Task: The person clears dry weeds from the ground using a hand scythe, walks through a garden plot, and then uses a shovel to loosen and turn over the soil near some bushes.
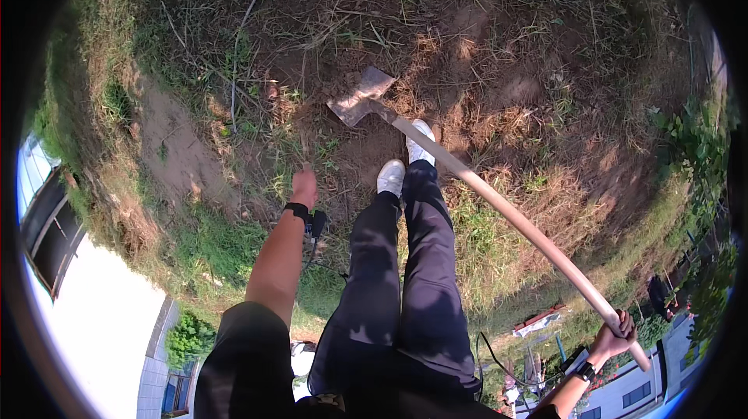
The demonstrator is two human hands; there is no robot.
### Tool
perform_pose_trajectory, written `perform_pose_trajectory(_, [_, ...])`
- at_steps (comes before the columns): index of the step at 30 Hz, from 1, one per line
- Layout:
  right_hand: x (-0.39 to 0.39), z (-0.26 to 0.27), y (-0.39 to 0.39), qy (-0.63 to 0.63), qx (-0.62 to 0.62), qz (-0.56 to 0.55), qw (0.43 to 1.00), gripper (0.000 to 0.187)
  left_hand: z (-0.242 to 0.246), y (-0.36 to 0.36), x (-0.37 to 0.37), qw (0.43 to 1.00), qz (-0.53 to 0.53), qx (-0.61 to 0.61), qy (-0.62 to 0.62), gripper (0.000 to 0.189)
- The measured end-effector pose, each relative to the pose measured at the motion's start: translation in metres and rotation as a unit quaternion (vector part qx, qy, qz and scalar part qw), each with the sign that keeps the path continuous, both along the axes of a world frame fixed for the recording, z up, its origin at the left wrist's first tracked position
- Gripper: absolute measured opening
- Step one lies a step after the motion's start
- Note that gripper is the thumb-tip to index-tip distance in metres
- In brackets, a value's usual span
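My right hand (613, 337) is wrapped around the wooden handle (514, 214) of a hoe, close to its butt end at the lower right. The handle slants up and left across the view, passing in front of my right shoe. Its broad metal hoe blade (365, 94) rests on the soil, with loose dirt on and around it. My left hand (304, 186) hangs at the left, apart from the hoe, its fingers curled. A thin brownish stalk (305, 147) shows just beyond the fingers; whether the hand holds it is unclear.
White shoes (391, 177) stand on bare soil just behind the blade. Dry grass and weeds (514, 238) surround them. A long thin branch (236, 62) lies at the upper left. Black cables (497, 354) hang near my hips. Buildings (631, 392) edge the ground behind.
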State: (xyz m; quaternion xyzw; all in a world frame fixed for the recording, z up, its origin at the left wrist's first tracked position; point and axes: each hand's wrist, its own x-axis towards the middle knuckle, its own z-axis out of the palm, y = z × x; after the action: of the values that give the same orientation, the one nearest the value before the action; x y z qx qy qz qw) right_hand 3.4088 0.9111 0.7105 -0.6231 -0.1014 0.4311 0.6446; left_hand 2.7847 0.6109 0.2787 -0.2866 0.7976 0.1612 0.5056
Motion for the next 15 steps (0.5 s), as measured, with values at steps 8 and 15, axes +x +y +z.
perform_pose_trajectory(8, [-0.055, 0.039, -0.023, -0.022, -0.001, 0.014, 1.0, 0.027, 0.123, -0.007, -0.03, 0.932, -0.33, -0.067, 0.137, 0.061])
perform_pose_trajectory(15, [-0.094, 0.06, -0.038, 0.037, 0.056, 0.117, 0.991, 0.029, 0.284, 0.253, 0.071, 0.791, -0.51, 0.336, 0.045, 0.074])
